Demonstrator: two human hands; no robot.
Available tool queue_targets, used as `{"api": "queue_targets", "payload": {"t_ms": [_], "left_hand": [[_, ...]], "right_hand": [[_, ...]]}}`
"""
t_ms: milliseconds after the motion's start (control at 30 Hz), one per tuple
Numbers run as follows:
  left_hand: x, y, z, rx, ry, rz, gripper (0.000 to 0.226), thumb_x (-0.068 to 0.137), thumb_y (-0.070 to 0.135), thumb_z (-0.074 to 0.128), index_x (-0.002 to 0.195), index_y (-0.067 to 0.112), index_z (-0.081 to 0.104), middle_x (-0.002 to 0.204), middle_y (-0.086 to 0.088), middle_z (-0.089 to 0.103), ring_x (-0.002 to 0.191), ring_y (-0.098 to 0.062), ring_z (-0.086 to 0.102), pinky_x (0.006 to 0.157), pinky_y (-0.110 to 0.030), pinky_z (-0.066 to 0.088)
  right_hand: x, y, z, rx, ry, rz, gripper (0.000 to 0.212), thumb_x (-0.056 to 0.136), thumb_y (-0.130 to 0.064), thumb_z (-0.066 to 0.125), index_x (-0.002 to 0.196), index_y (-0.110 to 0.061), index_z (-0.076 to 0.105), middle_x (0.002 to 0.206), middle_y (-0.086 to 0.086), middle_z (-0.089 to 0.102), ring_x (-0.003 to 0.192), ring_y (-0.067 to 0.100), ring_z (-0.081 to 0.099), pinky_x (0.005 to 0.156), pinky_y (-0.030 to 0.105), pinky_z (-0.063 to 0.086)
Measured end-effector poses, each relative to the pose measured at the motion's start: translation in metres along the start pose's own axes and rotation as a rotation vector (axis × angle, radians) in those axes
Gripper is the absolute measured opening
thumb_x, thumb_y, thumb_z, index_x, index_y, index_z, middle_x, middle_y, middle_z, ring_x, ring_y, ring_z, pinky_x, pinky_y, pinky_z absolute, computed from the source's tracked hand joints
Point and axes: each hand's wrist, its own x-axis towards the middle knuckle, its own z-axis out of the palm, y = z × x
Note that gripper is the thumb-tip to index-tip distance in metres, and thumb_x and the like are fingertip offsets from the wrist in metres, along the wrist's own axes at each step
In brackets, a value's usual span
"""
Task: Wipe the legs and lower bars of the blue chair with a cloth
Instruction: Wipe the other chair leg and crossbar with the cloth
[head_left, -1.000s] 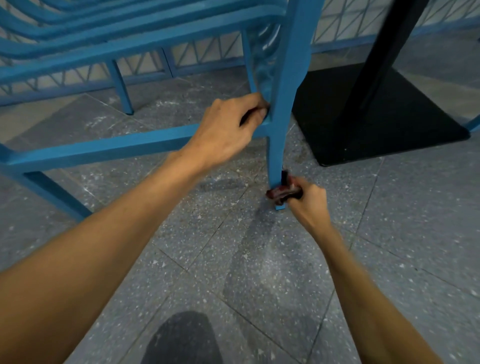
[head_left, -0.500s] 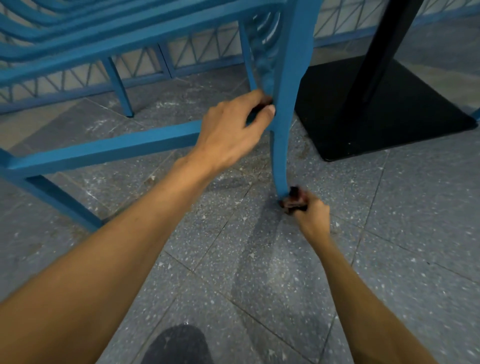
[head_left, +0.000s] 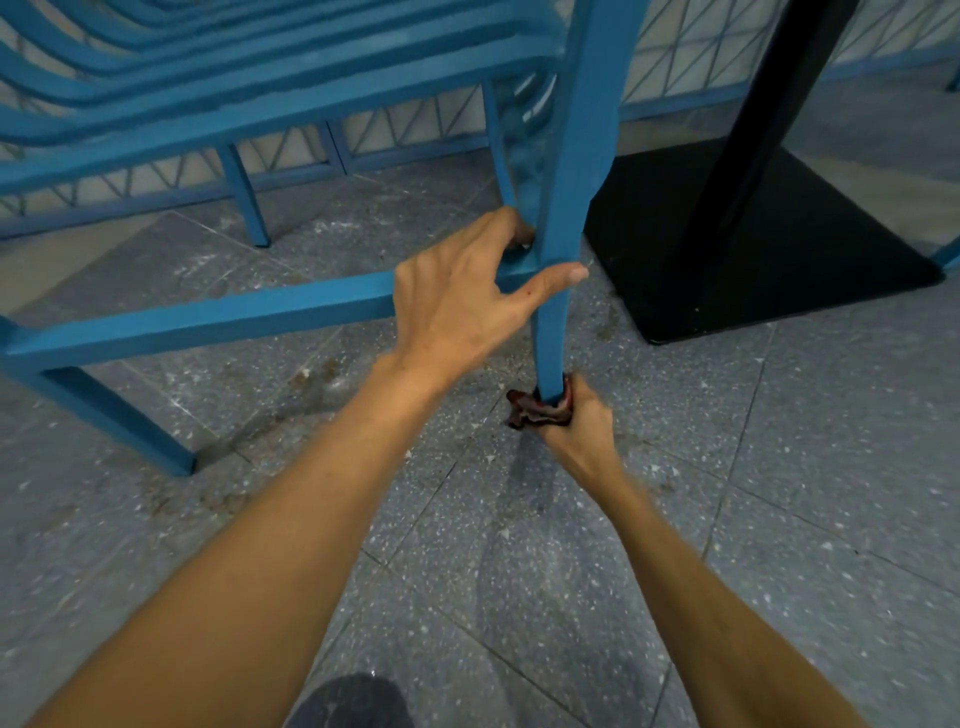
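Below, right hand (head_left: 577, 422) clamps cloth (head_left: 531, 413) round the leg (head_left: 569, 208), hiding its foot; left hand (head_left: 457, 306) grips higher.

the blue chair (head_left: 571, 156) looks like painted metal, its coat smooth and matt with a faint sheen along the leg and the lower bar (head_left: 234, 317). the cloth (head_left: 535, 410) is dark red fabric, crumpled and soft. the floor (head_left: 519, 571) is grey speckled stone tile, dull, with pale dusty scuffs and brownish stains. the black table base (head_left: 779, 270) is flat and matt.
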Motion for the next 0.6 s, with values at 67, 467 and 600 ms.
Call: {"api": "queue_targets", "payload": {"t_ms": [67,467,600], "left_hand": [[-0.003,-0.010,-0.007,-0.009,0.030,-0.028,0.052,0.075,0.073,0.052,0.089,0.024,0.061,0.074,0.022,0.053,0.068,-0.003,0.052,0.052,-0.016,0.023],[-0.013,-0.065,-0.035,-0.243,-0.069,-0.184,0.055,0.066,0.077,0.061,0.090,0.027,0.066,0.079,0.015,0.067,0.077,-0.005,0.062,0.077,-0.042,0.050],[-0.013,-0.064,-0.034,-0.242,-0.065,-0.173,0.059,0.067,0.079,0.058,0.092,0.026,0.067,0.080,0.012,0.068,0.078,-0.008,0.063,0.077,-0.044,0.051]], "right_hand": [[-0.001,0.000,0.011,-0.050,-0.047,-0.017,0.038,0.072,-0.030,0.081,0.097,-0.016,0.057,0.091,-0.003,0.067,0.085,0.015,0.064,0.076,0.033,0.056],[0.019,-0.004,0.000,-0.624,-0.478,-0.237,0.035,0.078,-0.005,0.066,0.110,-0.017,0.059,0.098,0.008,0.068,0.090,0.028,0.065,0.074,0.031,0.051],[0.017,0.012,-0.032,-0.495,-0.239,-0.047,0.036,0.075,-0.001,0.069,0.110,-0.009,0.064,0.099,0.010,0.069,0.094,0.025,0.063,0.072,0.019,0.038]]}}
